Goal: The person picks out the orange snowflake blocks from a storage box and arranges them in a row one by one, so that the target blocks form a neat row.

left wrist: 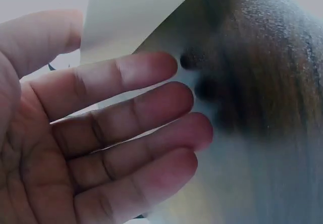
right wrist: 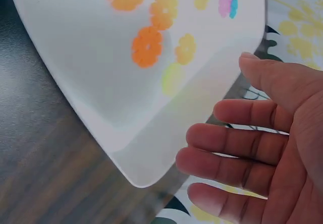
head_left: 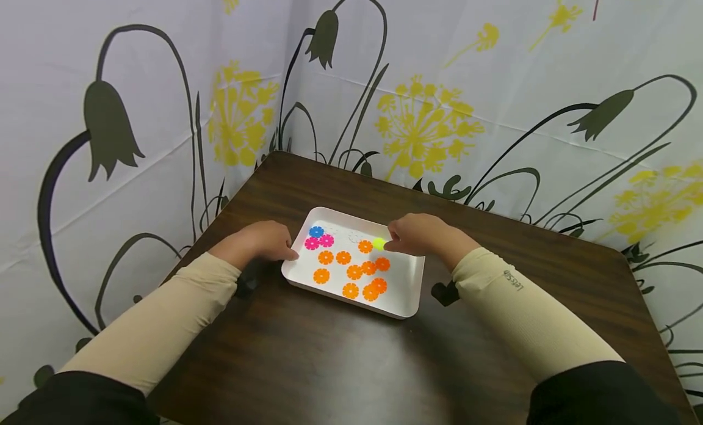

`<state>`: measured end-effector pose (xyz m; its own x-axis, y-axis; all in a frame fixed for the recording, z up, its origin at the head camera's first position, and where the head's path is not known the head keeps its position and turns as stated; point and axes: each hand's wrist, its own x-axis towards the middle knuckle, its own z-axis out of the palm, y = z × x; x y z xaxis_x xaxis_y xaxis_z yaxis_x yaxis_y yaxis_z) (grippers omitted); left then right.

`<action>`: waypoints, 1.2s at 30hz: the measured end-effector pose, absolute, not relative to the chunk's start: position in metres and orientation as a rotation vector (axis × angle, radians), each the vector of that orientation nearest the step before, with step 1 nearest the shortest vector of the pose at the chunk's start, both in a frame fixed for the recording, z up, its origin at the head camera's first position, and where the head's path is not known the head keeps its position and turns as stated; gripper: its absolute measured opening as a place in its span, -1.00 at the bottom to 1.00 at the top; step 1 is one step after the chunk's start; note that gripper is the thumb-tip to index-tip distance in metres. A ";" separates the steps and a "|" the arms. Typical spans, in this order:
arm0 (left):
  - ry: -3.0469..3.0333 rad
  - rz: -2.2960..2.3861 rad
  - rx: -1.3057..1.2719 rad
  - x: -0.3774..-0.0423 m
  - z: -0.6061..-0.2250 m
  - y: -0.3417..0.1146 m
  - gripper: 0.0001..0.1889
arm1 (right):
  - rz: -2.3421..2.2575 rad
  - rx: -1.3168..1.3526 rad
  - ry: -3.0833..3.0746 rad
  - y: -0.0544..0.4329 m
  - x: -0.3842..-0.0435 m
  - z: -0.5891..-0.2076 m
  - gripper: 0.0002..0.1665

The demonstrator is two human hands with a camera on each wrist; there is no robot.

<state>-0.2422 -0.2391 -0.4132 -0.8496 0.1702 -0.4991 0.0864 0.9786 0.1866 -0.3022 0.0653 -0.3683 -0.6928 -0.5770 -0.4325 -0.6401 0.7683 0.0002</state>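
Observation:
A shallow white tray [head_left: 403, 287] lies on the table with notched flower-shaped discs in it. Several are orange [head_left: 350, 290]; two pink discs [head_left: 326, 240] sit beside a blue disc [head_left: 316, 231] at the back left. My left hand [head_left: 267, 239] holds the tray's left edge, thumb over the rim; the left wrist view shows its fingers [left wrist: 151, 105] outside the wall and the thumb tip hidden. At the tray's right rim is my right hand [head_left: 420, 232], its fingers [right wrist: 232, 138] fairly straight and empty. A yellow-green disc [head_left: 379, 244] lies near its thumb in the head view.
The tray stands on a dark brown wooden table [head_left: 340, 364]. White curtains [head_left: 340, 107] with flower prints hang along the table's back and left sides. Shadows fall on the wood beside both hands.

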 end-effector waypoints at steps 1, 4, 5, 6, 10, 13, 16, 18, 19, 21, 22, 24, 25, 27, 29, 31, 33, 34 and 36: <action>2.573 0.226 0.174 -0.243 -0.415 -0.239 -0.65 | 0.221 -0.914 2.545 0.065 -0.302 -0.370 -0.66; 2.534 0.286 0.167 -0.244 -0.418 -0.240 -0.68 | 0.266 -0.875 2.511 0.064 -0.304 -0.379 -0.65; 2.517 0.310 0.157 -0.245 -0.419 -0.241 -0.69 | 0.276 -0.860 2.502 0.064 -0.304 -0.382 -0.65; 2.502 0.331 0.149 -0.245 -0.420 -0.241 -0.70 | 0.283 -0.846 2.490 0.063 -0.305 -0.385 -0.66; 2.461 0.379 0.130 -0.245 -0.422 -0.244 -0.70 | 0.281 -0.832 2.442 0.056 -0.305 -0.394 -0.63; 2.461 0.381 0.121 -0.243 -0.424 -0.245 -0.69 | 0.264 -0.865 2.419 0.051 -0.304 -0.404 -0.56; 2.515 0.349 0.133 -0.241 -0.424 -0.244 -0.69 | 0.254 -0.913 2.416 0.048 -0.302 -0.416 -0.54; 2.570 0.309 0.153 -0.240 -0.421 -0.242 -0.69 | 0.267 -0.948 2.424 0.046 -0.300 -0.420 -0.55; 2.595 0.287 0.162 -0.239 -0.419 -0.241 -0.68 | 0.287 -0.964 2.432 0.046 -0.299 -0.422 -0.55; 2.639 0.248 0.176 -0.239 -0.415 -0.238 -0.68 | 0.338 -1.000 2.445 0.044 -0.297 -0.422 -0.54; 2.660 0.228 0.186 -0.238 -0.413 -0.238 -0.69 | 0.358 -1.009 2.447 0.042 -0.296 -0.423 -0.55; 2.688 0.208 0.192 -0.237 -0.410 -0.236 -0.70 | 0.399 -1.033 2.444 0.040 -0.294 -0.422 -0.55; 2.697 0.203 0.191 -0.237 -0.409 -0.236 -0.71 | 0.414 -1.041 2.438 0.039 -0.294 -0.421 -0.55; 2.708 0.200 0.197 -0.236 -0.408 -0.236 -0.74 | 0.397 -1.027 2.423 0.037 -0.294 -0.421 -0.59; 2.713 0.200 0.204 -0.236 -0.408 -0.236 -0.76 | 0.368 -1.000 2.410 0.036 -0.295 -0.423 -0.60; 2.711 0.205 0.213 -0.237 -0.408 -0.236 -0.76 | 0.327 -0.960 2.404 0.036 -0.296 -0.424 -0.61; 2.694 0.209 0.231 -0.238 -0.409 -0.236 -0.75 | 0.286 -0.939 2.401 0.037 -0.296 -0.425 -0.62; 2.673 0.217 0.228 -0.239 -0.410 -0.236 -0.74 | 0.275 -0.940 2.399 0.037 -0.296 -0.425 -0.62; 2.625 0.224 0.221 -0.241 -0.412 -0.238 -0.72 | 0.250 -0.958 2.389 0.038 -0.295 -0.425 -0.65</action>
<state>-0.2407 -0.2380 -0.4125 -0.8658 0.1961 -0.4604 0.1152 0.9734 0.1979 -0.2946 0.0377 -0.4246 -0.5960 -0.5817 -0.5535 -0.6837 0.7291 -0.0301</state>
